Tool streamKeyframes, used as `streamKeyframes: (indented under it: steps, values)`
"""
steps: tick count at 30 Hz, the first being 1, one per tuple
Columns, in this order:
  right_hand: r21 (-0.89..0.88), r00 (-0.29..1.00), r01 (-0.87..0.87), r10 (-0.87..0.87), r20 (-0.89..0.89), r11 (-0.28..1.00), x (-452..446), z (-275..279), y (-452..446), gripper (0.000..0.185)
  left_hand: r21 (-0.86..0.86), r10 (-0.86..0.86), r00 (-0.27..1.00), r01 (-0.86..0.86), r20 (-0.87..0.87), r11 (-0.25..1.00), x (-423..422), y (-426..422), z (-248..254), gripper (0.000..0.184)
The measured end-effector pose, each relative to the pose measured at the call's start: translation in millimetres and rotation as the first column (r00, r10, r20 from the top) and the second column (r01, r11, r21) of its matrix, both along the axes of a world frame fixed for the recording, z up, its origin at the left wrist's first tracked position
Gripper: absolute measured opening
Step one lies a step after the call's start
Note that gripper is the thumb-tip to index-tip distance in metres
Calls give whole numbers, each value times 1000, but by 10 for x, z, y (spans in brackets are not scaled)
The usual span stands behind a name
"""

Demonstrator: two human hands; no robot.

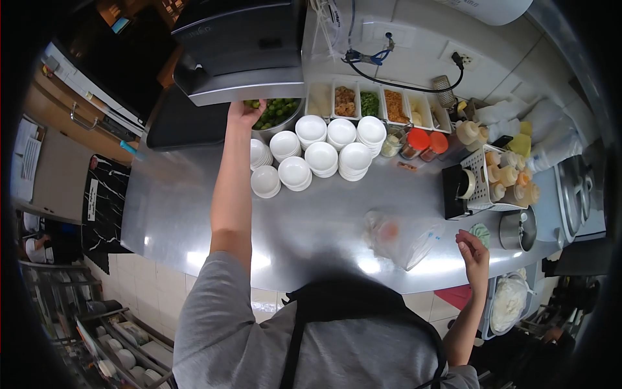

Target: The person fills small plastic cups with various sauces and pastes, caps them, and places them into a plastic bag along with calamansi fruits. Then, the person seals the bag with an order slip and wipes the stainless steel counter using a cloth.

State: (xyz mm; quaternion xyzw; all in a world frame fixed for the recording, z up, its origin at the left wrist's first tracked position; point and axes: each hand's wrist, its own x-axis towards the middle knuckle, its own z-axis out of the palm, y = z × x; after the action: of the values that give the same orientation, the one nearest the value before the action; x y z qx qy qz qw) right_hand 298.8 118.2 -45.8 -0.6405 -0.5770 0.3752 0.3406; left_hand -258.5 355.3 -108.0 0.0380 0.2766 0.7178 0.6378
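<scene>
My left hand (246, 114) reaches to the left edge of a metal bowl of green limes (277, 111), below a dark machine; its fingers are curled round a green lime. Stacks of small white bowls (321, 157) stand just in front of that bowl. On the right, my right hand (474, 251) hangs over the counter's front edge, fingers partly bent and apart, nothing seen in it. A clear plastic bag (405, 240) lies on the steel counter to its left, with a small reddish thing inside.
The dark machine (240, 52) overhangs the limes. Food trays (369, 104) line the wall beside red-lidded jars (414, 142). A white basket of bottles (484, 175) and a metal pot (517, 229) stand right. A person (39, 249) is at far left.
</scene>
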Motion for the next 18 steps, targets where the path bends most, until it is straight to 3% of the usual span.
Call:
streamKeyframes:
  steps: [2,3,5,12,15,18]
  values:
    - [-12,1000,10,-10,-24,1000,16,-58,-1,29,-84,130,979,-145,-159,986,-7,229,-90,23]
    - [-6,1000,9,-9,-6,1000,15,-63,2,29,67,67,996,-62,-61,996,46,298,-89,19]
    - [-11,1000,23,-23,18,1000,15,-69,5,29,116,50,998,-44,-46,992,70,497,-119,19]
    - [-25,996,53,-51,80,998,-29,-42,10,28,6,99,989,-99,-106,995,112,923,-555,22]
    - [-11,991,45,-43,124,999,-31,-25,8,27,-24,37,991,-41,-131,999,50,921,-580,23]
    - [-4,994,65,-65,92,998,5,-38,-25,27,-61,-142,979,134,-147,989,-81,768,-469,24]
